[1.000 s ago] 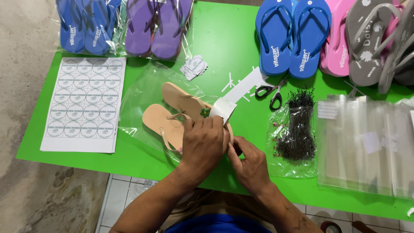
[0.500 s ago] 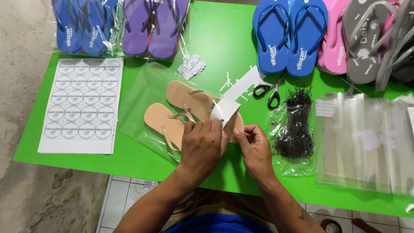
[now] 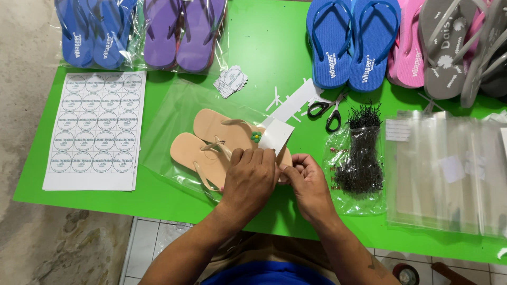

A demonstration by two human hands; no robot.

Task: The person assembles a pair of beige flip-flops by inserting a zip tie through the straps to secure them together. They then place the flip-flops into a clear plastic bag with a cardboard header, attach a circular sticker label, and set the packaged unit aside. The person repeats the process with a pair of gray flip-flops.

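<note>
My left hand (image 3: 249, 179) lies palm down over the heel end of a pair of beige flip-flops (image 3: 214, 142), fingers curled and pressing them against the green tabletop (image 3: 274, 47). My right hand (image 3: 309, 182) sits just beside it, fingertips pinched at the lower edge of a white card tag (image 3: 277, 134) that stands folded over the sandals' near end; whether it grips the card alone or the sandal edge too, I cannot tell. The pair lies side by side, straps up, on a clear plastic bag (image 3: 169, 121), with a small green flower ornament (image 3: 256, 136) on one strap. I judge these sandals light, foam-soft and bendy, so they are best held flat across both soles or pinched together at the heels, not by the thin straps. The card looks stiff but easy to crease; the bag looks slippery and limp. To the left lies a sheet of round stickers (image 3: 95, 129). To the right are black-handled scissors (image 3: 325, 108), a bag of black ties (image 3: 362, 153) and a stack of clear bags (image 3: 449, 169). Blue, purple, pink and grey flip-flops line the far edge.
</note>
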